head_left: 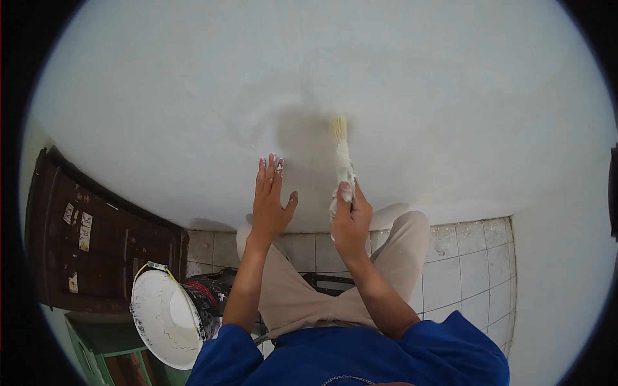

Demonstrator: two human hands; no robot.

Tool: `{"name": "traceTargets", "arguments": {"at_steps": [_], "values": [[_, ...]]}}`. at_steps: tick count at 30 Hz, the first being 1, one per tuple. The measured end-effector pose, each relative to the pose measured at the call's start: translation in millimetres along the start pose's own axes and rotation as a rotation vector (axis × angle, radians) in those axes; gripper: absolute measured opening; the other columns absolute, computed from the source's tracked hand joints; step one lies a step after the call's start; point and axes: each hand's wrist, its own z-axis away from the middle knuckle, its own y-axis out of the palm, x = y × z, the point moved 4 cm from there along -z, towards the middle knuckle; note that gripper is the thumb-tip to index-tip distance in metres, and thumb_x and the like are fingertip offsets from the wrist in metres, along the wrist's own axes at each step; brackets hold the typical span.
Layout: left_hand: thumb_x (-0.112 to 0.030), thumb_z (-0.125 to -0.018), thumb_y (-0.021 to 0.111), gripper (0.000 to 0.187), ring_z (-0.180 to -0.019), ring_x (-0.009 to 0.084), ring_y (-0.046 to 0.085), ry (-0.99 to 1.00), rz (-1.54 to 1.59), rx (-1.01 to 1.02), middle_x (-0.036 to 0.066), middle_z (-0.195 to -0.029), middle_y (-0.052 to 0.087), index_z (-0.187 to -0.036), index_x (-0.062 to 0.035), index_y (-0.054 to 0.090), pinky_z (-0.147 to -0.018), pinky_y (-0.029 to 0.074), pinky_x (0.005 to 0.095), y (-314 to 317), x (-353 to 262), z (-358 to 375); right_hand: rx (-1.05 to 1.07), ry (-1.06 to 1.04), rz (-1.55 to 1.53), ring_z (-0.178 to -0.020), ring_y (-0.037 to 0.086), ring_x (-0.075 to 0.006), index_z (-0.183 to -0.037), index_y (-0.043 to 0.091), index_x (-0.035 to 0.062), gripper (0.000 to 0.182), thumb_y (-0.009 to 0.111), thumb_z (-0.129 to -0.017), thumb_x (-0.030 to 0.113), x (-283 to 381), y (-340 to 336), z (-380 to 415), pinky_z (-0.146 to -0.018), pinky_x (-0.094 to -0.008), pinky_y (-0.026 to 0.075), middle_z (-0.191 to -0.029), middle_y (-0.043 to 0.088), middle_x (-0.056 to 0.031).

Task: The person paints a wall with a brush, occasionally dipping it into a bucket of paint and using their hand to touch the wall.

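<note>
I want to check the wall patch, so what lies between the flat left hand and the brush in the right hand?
In the head view, only bare white wall with a grey shadowed patch lies between the left hand and the brush gripped by the right hand.

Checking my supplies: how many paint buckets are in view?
1: a white paint bucket tilted at lower left, beside the left arm. The right hand holds a brush against the wall. Others may be hidden.

A paint-caked, pale-bristled brush (341,157) stands upright, bristles pressed against the white wall (418,96)
</note>
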Motion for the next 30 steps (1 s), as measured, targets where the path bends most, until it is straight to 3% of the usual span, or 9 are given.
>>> {"name": "traceTargets", "arguments": {"at_steps": [3,5,7,9,15,21,23,26,30], "values": [[-0.009,-0.079,0.064,0.069,-0.141,0.0395,0.019,0.003,0.019,0.018,0.016,-0.153,0.024,-0.141,0.0016,0.035,-0.112,0.025,0.0486,-4.8,1.7,0.1,-0.020,0.099,0.021,-0.048,0.035,-0.0018,-0.081,0.055,0.0016,0.036,0.046,-0.101,0.031,-61.3,0.7,17.1,-0.041,-0.0221,0.026,-0.059,0.042,0.0068],[-0.010,-0.080,0.064,0.070,-0.142,0.0384,0.018,-0.004,0.020,0.062,0.016,-0.153,0.024,-0.142,-0.0001,0.035,-0.112,0.024,0.0485,-8.3,4.5,-0.2,0.065,0.459,0.069,-0.045,0.036,-0.0035,-0.078,0.053,0.0036,0.038,0.046,-0.101,0.033,-118.3,-7.4,49.1,-0.039,-0.0227,0.027,-0.058,0.041,0.0064],[-0.012,-0.081,0.064,0.070,-0.142,0.0374,0.018,-0.004,0.017,0.114,0.016,-0.153,0.023,-0.143,-0.0021,0.034,-0.113,0.023,0.0484,-16.0,3.0,-0.1,0.054,0.547,0.094,-0.043,0.036,-0.0033,-0.080,0.055,0.0041,0.035,0.047,-0.101,0.031,-155.9,-22.0,78.1,-0.038,-0.0222,0.027,-0.058,0.041,0.0062],[-0.013,-0.082,0.065,0.070,-0.143,0.0366,0.017,0.005,0.002,0.141,0.016,-0.154,0.022,-0.143,-0.0032,0.034,-0.113,0.022,0.0486,-21.7,7.6,-3.1,0.007,0.479,-0.003,-0.043,0.036,-0.0024,-0.084,0.057,0.0033,0.032,0.048,-0.100,0.029,-156.0,-20.4,74.8,-0.038,-0.0218,0.027,-0.058,0.042,0.0062],[-0.014,-0.083,0.066,0.069,-0.143,0.0375,0.013,-0.012,0.025,0.157,0.017,-0.155,0.016,-0.143,-0.0022,0.033,-0.114,0.022,0.0463,-14.1,3.6,0.6,0.048,0.050,-0.020,-0.053,0.041,-0.0082,-0.099,0.059,-0.0026,0.024,0.049,-0.098,0.019,-14.0,6.9,18.1,-0.047,-0.0277,0.033,-0.060,0.045,-0.0007],[-0.014,-0.083,0.066,0.070,-0.143,0.0387,0.013,-0.037,-0.039,0.185,0.018,-0.155,0.016,-0.143,-0.0024,0.033,-0.114,0.022,0.0462,-18.2,5.3,-2.1,0.121,-0.239,0.476,-0.050,0.046,-0.0287,-0.105,0.055,-0.0048,0.022,0.046,-0.094,0.011,-102.7,1.1,28.1,-0.053,-0.0383,0.041,-0.062,0.047,-0.0182],[-0.013,-0.082,0.067,0.071,-0.143,0.0386,0.013,-0.070,-0.049,0.179,0.018,-0.155,0.016,-0.144,-0.0034,0.033,-0.114,0.022,0.0462,-27.5,5.5,1.7,0.164,-0.111,0.593,-0.056,0.047,-0.0117,-0.100,0.056,-0.0051,0.024,0.043,-0.099,0.015,-144.0,-20.8,54.0,-0.050,-0.0298,0.036,-0.063,0.048,-0.0081],[-0.011,-0.082,0.067,0.072,-0.143,0.0386,0.013,-0.113,-0.035,0.093,0.019,-0.155,0.016,-0.144,-0.0051,0.032,-0.114,0.022,0.0462,-45.9,13.1,0.1,0.153,0.120,0.393,-0.057,0.046,-0.0085,-0.102,0.057,-0.0048,0.024,0.044,-0.099,0.016,-118.4,-31.5,71.5,-0.050,-0.0270,0.035,-0.064,0.049,-0.0031],[-0.009,-0.081,0.068,0.073,-0.143,0.0399,0.014,-0.135,-0.019,0.036,0.019,-0.155,0.017,-0.145,-0.0053,0.031,-0.113,0.024,0.0472,-53.9,8.0,-0.6,0.179,-0.064,0.126,-0.056,0.045,-0.0088,-0.099,0.058,-0.0029,0.024,0.047,-0.097,0.018,-5.2,-0.2,38.1,-0.051,-0.0262,0.037,-0.063,0.050,-0.0023]]}}
